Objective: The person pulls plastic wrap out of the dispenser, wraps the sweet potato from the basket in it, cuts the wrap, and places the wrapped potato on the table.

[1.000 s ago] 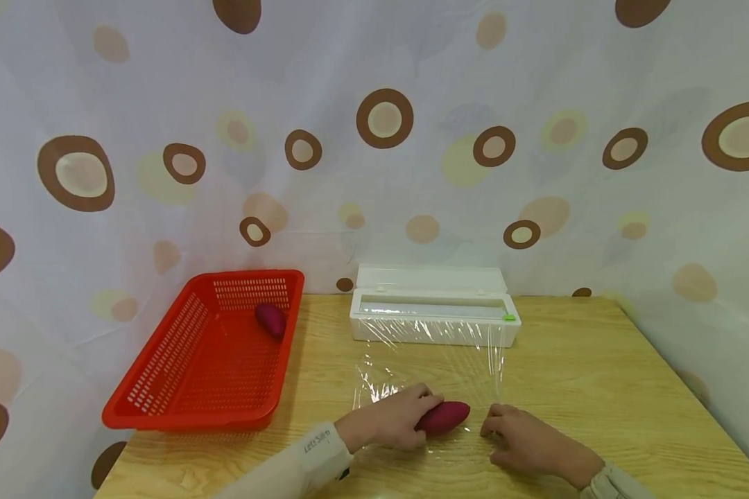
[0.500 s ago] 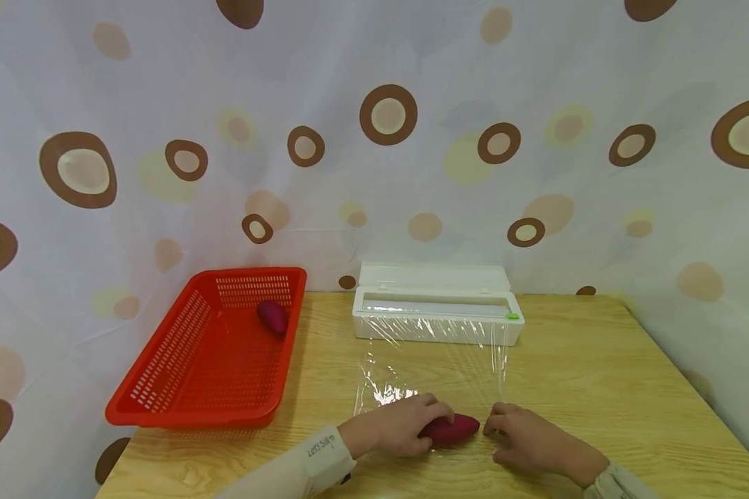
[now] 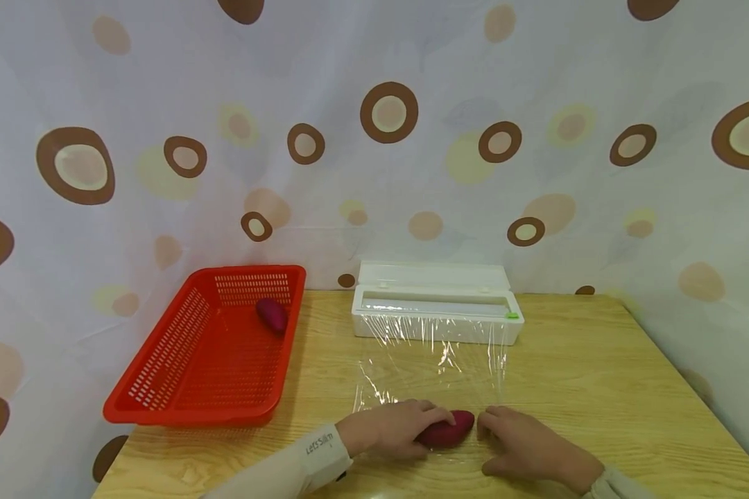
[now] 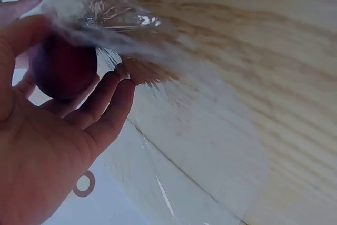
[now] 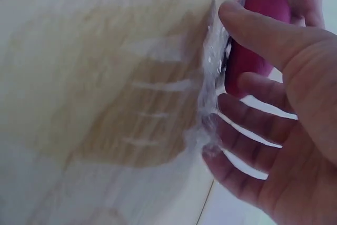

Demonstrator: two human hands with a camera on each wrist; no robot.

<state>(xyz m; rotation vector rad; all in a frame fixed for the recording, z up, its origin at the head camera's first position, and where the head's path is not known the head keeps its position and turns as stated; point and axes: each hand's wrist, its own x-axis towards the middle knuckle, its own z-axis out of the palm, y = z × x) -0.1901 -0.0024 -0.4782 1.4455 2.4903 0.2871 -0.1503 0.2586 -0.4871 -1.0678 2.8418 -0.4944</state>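
In the head view my left hand (image 3: 396, 426) grips a purple sweet potato (image 3: 447, 430), thumb and fingers around its left part. The sweet potato lies on a sheet of clear cling film (image 3: 424, 367) pulled out toward me from a white dispenser box (image 3: 437, 329). My right hand (image 3: 527, 443) is just right of the sweet potato's tip, thumb apart from the gently bent fingers. In the right wrist view its fingertips touch the bunched film edge (image 5: 208, 88) beside the sweet potato (image 5: 258, 40). The left wrist view shows the sweet potato's rounded end (image 4: 66, 69) between thumb and fingers.
A red plastic basket (image 3: 190, 417) stands on the left of the wooden table (image 3: 599, 388), with a second purple sweet potato (image 3: 271, 315) inside. The dispenser's lid (image 3: 433, 276) is up, and a green cutter slider (image 3: 512, 316) sits at its right end. A patterned curtain (image 3: 437, 187) hangs behind.
The left hand and sweet potato have shifted slightly toward me. My right hand has come closer to the sweet potato's tip, its thumb spreading from the fingers. New creases show mid-film.
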